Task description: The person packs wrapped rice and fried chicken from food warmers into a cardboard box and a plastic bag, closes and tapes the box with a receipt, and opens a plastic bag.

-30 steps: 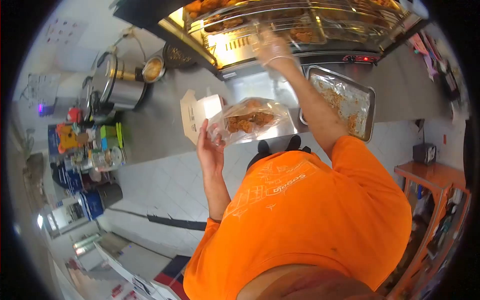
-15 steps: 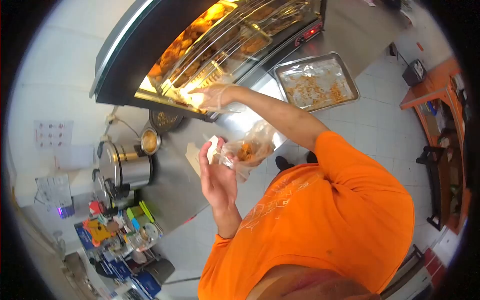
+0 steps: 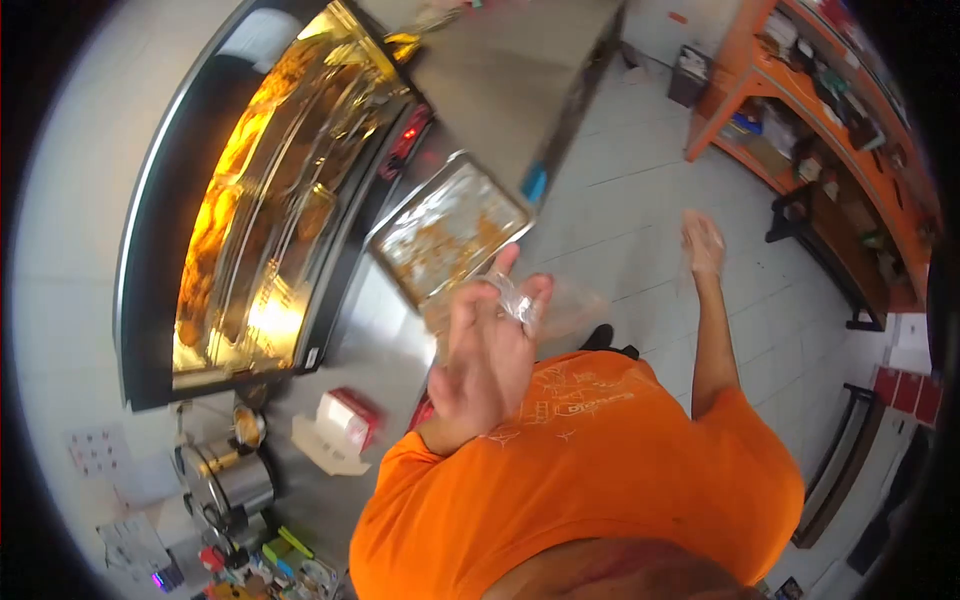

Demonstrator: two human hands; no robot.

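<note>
Holding one thin, clear plastic bag [image 3: 562, 310] pinched in the grip of the bare left hand [image 3: 490, 345], beside the front edge of the grey metal counter [image 3: 505, 80]; probably light, limp, slippery, best taken by its gathered rim. Extending one clear-gloved right hand [image 3: 705, 250], loosely open, nothing visible held; counting one silver rectangular tray [image 3: 445, 208], one white-and-red cardboard box [image 3: 347, 418].
</note>
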